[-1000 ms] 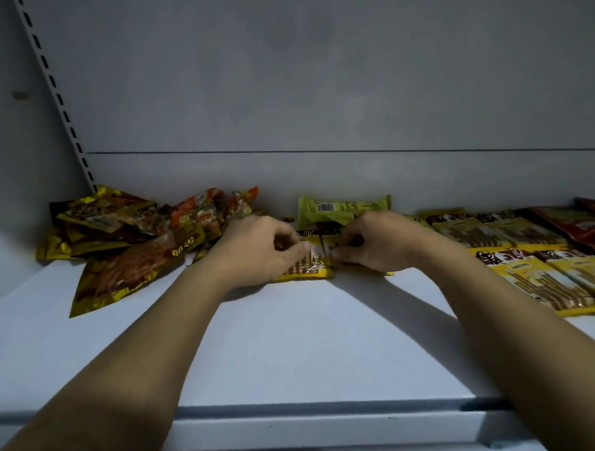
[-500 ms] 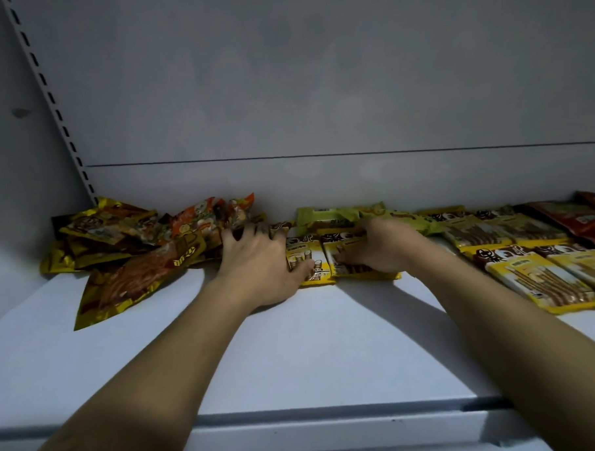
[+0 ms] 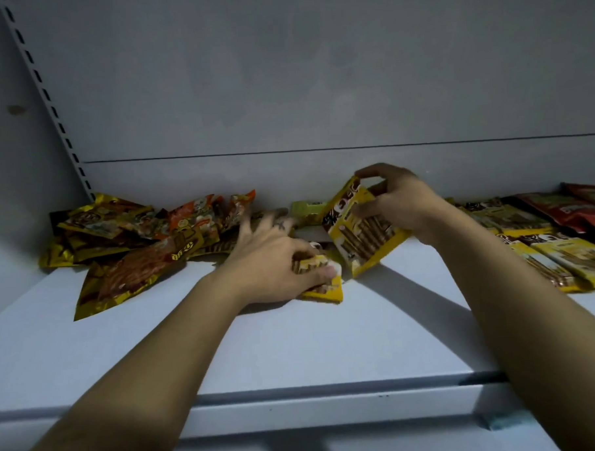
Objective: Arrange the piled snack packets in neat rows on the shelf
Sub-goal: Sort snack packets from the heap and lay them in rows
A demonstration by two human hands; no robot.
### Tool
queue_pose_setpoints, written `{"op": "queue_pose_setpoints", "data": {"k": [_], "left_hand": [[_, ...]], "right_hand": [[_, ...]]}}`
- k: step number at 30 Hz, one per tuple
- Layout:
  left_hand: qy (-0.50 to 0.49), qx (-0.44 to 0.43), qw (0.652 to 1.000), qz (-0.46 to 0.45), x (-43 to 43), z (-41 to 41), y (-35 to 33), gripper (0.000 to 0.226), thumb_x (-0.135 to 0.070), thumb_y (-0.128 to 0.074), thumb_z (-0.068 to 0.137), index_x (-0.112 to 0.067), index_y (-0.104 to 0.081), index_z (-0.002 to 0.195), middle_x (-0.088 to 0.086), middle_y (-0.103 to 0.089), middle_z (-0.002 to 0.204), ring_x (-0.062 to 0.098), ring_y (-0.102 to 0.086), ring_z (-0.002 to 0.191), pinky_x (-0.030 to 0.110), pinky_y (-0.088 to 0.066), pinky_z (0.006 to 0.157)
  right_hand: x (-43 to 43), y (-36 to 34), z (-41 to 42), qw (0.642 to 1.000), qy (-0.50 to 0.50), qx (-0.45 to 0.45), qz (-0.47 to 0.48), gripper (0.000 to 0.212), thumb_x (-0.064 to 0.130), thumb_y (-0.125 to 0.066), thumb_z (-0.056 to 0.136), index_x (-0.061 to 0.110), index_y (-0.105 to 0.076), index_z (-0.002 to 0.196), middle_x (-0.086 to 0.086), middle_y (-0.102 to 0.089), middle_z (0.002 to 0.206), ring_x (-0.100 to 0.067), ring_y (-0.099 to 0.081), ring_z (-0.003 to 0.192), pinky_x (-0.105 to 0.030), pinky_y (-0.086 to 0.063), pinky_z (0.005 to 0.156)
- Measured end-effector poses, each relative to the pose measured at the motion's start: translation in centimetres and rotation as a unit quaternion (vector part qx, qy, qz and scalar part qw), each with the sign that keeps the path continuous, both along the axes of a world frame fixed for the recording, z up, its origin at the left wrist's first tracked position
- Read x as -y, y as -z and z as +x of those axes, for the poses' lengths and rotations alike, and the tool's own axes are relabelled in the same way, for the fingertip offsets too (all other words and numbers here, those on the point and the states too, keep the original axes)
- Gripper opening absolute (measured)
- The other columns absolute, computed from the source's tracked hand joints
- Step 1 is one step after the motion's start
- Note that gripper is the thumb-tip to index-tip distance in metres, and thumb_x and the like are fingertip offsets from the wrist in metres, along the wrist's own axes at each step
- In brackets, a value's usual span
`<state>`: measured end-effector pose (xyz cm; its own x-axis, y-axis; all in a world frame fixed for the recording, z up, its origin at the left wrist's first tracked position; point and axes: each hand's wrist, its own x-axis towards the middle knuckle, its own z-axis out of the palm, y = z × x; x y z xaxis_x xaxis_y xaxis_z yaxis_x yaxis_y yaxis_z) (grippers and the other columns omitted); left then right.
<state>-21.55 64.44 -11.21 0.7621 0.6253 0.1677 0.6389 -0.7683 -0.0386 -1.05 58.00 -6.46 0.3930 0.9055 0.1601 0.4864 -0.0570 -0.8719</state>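
Light is dim and print on the wrappers is unreadable. The right edge cuts off the red packets [image 3: 588, 209] and the laid-out yellow rows [image 3: 546, 252]. The left hand's [image 3: 273, 260] outstretched fingers are blurred. A green packet [image 3: 305, 208] at the back wall is mostly hidden behind the hands. The left hand covers most of the flat yellow packet [image 3: 322, 287], which lies mid-shelf [image 3: 158, 350]; its thumb and a curled finger pinch the packet's near end. The right hand [image 3: 401, 203] grasps the lifted yellow packet [image 3: 361, 232] by its upper end, fingers over the top edge, thumb on the face. This packet is tilted, its lower corner at or just above the shelf, just right of the flat one. The jumbled pile [image 3: 136, 239] sits in the left rear corner, near the left fingertips.
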Motion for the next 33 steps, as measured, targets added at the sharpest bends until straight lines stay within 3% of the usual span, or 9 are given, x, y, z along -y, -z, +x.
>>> {"op": "queue_pose_setpoints", "data": {"k": [3,5,8,12,15,18,24,27,33], "left_hand": [[0.041,0.037,0.997,-0.044,0.7,0.5,-0.4,0.056,-0.076,-0.036,0.089,-0.041,-0.065,0.121,-0.011,-0.052,0.139,0.016,-0.035,0.137,0.051,-0.005,0.12],[0.051,0.032,0.998,-0.026,0.8,0.8,-0.1,0.049,-0.069,-0.041,0.092,-0.04,-0.058,0.127,-0.009,-0.055,0.134,0.015,-0.041,0.134,0.049,-0.004,0.121],[0.028,-0.012,0.999,-0.023,0.6,0.7,0.4,0.059,-0.074,-0.03,0.092,-0.042,-0.044,0.14,-0.005,-0.053,0.141,0.018,-0.038,0.138,0.057,0.001,0.121],[-0.015,-0.023,0.998,-0.049,0.7,0.9,0.0,0.071,-0.083,-0.032,0.083,-0.043,-0.043,0.141,-0.001,-0.053,0.14,0.022,-0.039,0.138,0.058,0.002,0.12],[-0.04,0.007,0.997,-0.065,1.0,1.0,-0.4,0.085,-0.089,-0.038,0.07,-0.042,-0.043,0.14,0.002,-0.048,0.14,0.025,-0.04,0.135,0.053,-0.015,0.119],[-0.059,0.132,0.984,-0.108,0.9,0.9,-0.5,0.079,-0.077,-0.063,0.071,-0.041,-0.043,0.138,0.0,-0.044,0.126,0.024,-0.045,0.124,0.042,-0.041,0.103],[-0.04,0.426,0.89,-0.153,-0.4,3.5,-2.6,0.026,-0.024,-0.081,0.082,-0.023,-0.066,0.104,-0.009,-0.065,0.09,-0.001,-0.058,0.076,0.014,-0.045,0.066],[-0.018,0.548,0.805,-0.228,-0.5,7.0,-4.0,0.011,-0.01,-0.077,0.084,-0.014,-0.07,0.092,-0.011,-0.067,0.08,-0.01,-0.059,0.063,0.015,-0.045,0.067],[0.008,0.587,0.735,-0.339,2.4,17.3,-6.2,0.015,-0.017,-0.08,0.083,-0.017,-0.069,0.071,-0.008,-0.069,0.065,0.004,-0.063,0.063,0.019,-0.05,0.065]], "right_hand": [[0.3,-0.4,0.9,0.998,0.019,-0.047,0.036,0.059,0.007,-0.078,0.08,0.015,-0.056,0.134,-0.005,-0.067,0.111,-0.017,-0.068,0.087,-0.024,-0.055,0.066],[0.3,-0.2,1.0,1.0,0.012,0.003,-0.005,0.051,0.009,-0.079,0.08,0.012,-0.061,0.128,-0.006,-0.069,0.107,-0.018,-0.068,0.087,-0.027,-0.054,0.071],[0.2,0.1,0.8,0.995,-0.001,0.073,-0.065,0.033,0.012,-0.076,0.083,0.012,-0.068,0.115,-0.007,-0.071,0.101,-0.019,-0.068,0.082,-0.029,-0.055,0.069],[0.1,0.2,1.0,0.976,0.01,0.166,-0.141,0.041,0.021,-0.077,0.084,0.014,-0.062,0.121,-0.004,-0.062,0.101,-0.021,-0.06,0.086,-0.035,-0.053,0.078],[0.1,0.4,0.8,0.967,0.005,0.207,-0.151,0.051,0.027,-0.076,0.085,0.011,-0.059,0.131,-0.006,-0.058,0.11,-0.02,-0.054,0.092,-0.031,-0.045,0.078],[0.3,-0.2,1.1,0.978,0.015,0.179,-0.104,0.044,0.022,-0.077,0.084,0.015,-0.061,0.125,-0.005,-0.063,0.107,-0.02,-0.059,0.088,-0.028,-0.047,0.069],[2.4,-1.7,3.3,1.0,0.013,0.026,-0.013,0.036,-0.002,-0.07,0.08,0.014,-0.07,0.112,-0.013,-0.073,0.098,-0.018,-0.065,0.072,-0.021,-0.052,0.059],[4.3,-3.1,7.2,0.997,0.062,-0.009,0.047,0.038,-0.001,-0.073,0.079,0.015,-0.068,0.113,-0.014,-0.072,0.1,-0.024,-0.069,0.082,-0.028,-0.052,0.065],[9.0,-4.7,15.8,0.982,0.155,0.011,0.103,0.019,-0.006,-0.069,0.085,0.009,-0.065,0.095,-0.011,-0.067,0.095,-0.018,-0.064,0.077,-0.032,-0.052,0.067]]}}
